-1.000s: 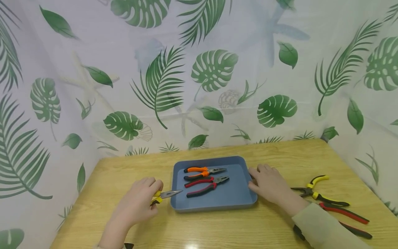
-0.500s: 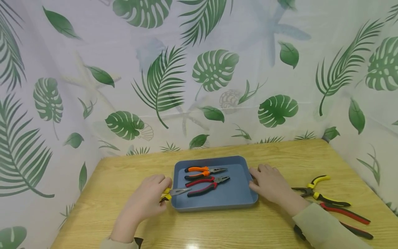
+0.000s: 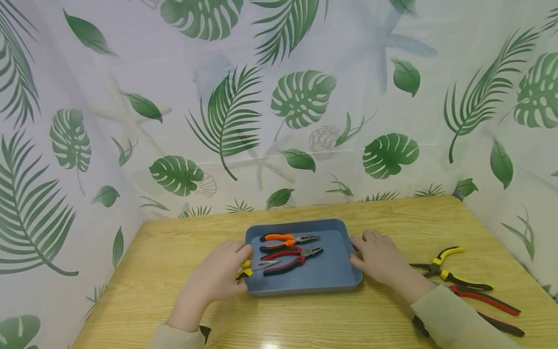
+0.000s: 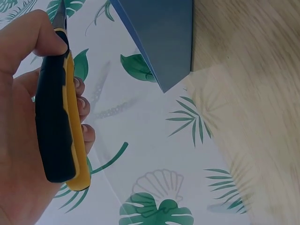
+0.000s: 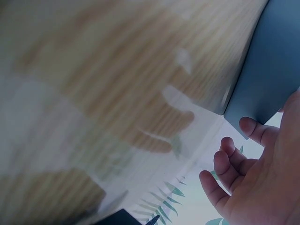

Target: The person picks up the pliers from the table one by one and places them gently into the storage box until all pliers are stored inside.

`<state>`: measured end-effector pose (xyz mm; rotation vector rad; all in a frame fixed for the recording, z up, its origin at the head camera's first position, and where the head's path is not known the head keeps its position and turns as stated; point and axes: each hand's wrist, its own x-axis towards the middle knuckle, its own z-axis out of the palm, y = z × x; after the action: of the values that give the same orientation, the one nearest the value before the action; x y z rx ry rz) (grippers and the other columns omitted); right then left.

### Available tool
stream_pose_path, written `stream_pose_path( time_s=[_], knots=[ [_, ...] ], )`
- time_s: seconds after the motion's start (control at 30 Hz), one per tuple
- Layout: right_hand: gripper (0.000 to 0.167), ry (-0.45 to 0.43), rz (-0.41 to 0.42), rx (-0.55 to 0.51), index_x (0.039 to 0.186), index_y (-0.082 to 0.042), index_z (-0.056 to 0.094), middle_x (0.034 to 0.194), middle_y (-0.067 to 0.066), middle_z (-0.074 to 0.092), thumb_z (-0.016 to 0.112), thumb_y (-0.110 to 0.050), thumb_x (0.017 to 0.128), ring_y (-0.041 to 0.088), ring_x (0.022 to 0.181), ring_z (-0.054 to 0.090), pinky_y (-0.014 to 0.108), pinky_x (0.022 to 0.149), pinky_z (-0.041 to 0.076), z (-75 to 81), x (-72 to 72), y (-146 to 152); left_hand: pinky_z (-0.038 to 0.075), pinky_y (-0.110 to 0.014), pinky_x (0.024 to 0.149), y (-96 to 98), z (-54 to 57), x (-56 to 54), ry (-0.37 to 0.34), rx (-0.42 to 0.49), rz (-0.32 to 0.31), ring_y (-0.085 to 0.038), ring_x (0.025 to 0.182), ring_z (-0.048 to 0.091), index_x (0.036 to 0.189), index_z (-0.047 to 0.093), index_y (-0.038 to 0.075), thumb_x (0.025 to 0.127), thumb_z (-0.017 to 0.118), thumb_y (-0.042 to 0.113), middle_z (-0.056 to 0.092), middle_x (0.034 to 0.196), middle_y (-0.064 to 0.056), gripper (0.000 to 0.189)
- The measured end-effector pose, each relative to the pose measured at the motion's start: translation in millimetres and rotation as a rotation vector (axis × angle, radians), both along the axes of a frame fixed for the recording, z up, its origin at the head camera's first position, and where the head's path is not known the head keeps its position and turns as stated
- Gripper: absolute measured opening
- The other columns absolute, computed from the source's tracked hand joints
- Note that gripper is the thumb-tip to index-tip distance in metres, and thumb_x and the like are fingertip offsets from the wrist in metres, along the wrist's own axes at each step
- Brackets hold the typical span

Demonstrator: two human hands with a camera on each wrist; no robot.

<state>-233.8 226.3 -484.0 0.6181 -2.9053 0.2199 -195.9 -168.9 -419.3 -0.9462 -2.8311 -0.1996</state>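
My left hand [image 3: 219, 271] holds yellow-and-black long-nose pliers [image 4: 58, 119] by the handles, its fingers curled round them. Their pointed metal jaws reach over the left rim of a blue tray [image 3: 333, 278]. Inside the tray lie orange-and-black long-nose pliers [image 3: 287, 241] and red-and-black combination pliers [image 3: 301, 261], tips to the right. At the tray's right side, my right hand [image 3: 379, 257] touches the outer wall with its fingertips. The right wrist view shows its other fingers [image 5: 227, 171] loosely bent and apart, gripping nothing.
To the right on the wooden table [image 3: 301, 317] lie another yellow-and-black pliers [image 3: 436, 269] and a red-and-black handled tool [image 3: 484, 299], partly hidden by the right sleeve. A leaf-patterned cloth [image 3: 305, 160] stands behind the table and along its sides.
My left hand has moved right with the long-nose pliers, whose jaws now extend farther over the tray. My right hand stays at the tray's right side.
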Motion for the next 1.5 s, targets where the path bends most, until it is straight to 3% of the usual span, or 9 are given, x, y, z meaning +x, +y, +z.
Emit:
stream_pose_path(
  time_s=[0.3,0.57,0.83,0.97,1.2,1.5],
  knots=[
    [0.032,-0.004,0.003,-0.011,0.123,-0.009,0.068,0.092,0.005,0.056,0.065,-0.029,0.099,0.02,0.08,0.044,0.036,0.07,0.035,0.5,0.3,-0.5,0.048,-0.033,0.08,7.0,-2.0,-4.5,-0.018,-0.029,-0.012,-0.013,0.086,0.049,0.105,0.062,0.019,0.068,0.081,0.013,0.055,0.092,0.008,0.042],
    [0.034,-0.001,-0.002,-0.004,0.125,-0.009,0.068,0.094,0.006,0.058,0.066,-0.03,0.099,0.02,0.082,0.046,0.039,0.071,0.038,-0.3,0.1,-1.2,0.044,-0.029,0.076,15.7,-3.0,-9.4,0.018,-0.042,-0.069,-0.012,0.081,0.045,0.105,0.061,0.018,0.068,0.079,0.012,0.053,0.09,0.008,0.042],
    [0.031,0.001,0.008,-0.011,0.123,-0.009,0.068,0.092,0.005,0.056,0.066,-0.03,0.099,0.02,0.081,0.044,0.037,0.07,0.036,-0.7,-0.6,0.2,0.038,-0.027,0.073,28.8,-3.1,-16.8,-0.004,-0.064,-0.089,-0.013,0.081,0.043,0.106,0.06,0.019,0.071,0.076,0.012,0.051,0.09,0.008,0.039],
    [0.031,0.001,0.009,-0.01,0.123,-0.009,0.068,0.093,0.006,0.057,0.066,-0.03,0.099,0.02,0.081,0.045,0.039,0.07,0.038,-0.5,-0.6,-0.1,0.039,-0.027,0.074,35.4,-4.8,-20.8,0.005,-0.077,-0.098,-0.013,0.082,0.045,0.106,0.061,0.02,0.073,0.076,0.013,0.054,0.091,0.007,0.037],
    [0.03,-0.007,0.003,-0.012,0.121,-0.01,0.068,0.092,0.005,0.056,0.066,-0.029,0.099,0.019,0.081,0.044,0.037,0.07,0.037,0.3,0.2,-0.6,0.039,-0.029,0.075,45.1,-8.5,-25.7,-0.039,-0.074,-0.097,-0.014,0.084,0.046,0.11,0.06,0.02,0.075,0.076,0.013,0.054,0.092,0.008,0.039],
    [0.028,0.004,0.006,-0.02,0.119,-0.01,0.069,0.09,0.005,0.055,0.066,-0.028,0.098,0.019,0.079,0.043,0.036,0.068,0.035,1.4,0.1,-1.9,0.044,-0.03,0.079,54.6,-13.5,-28.4,-0.002,-0.074,-0.13,-0.013,0.087,0.05,0.11,0.063,0.019,0.076,0.074,0.011,0.059,0.098,0.006,0.037]
  ],
)
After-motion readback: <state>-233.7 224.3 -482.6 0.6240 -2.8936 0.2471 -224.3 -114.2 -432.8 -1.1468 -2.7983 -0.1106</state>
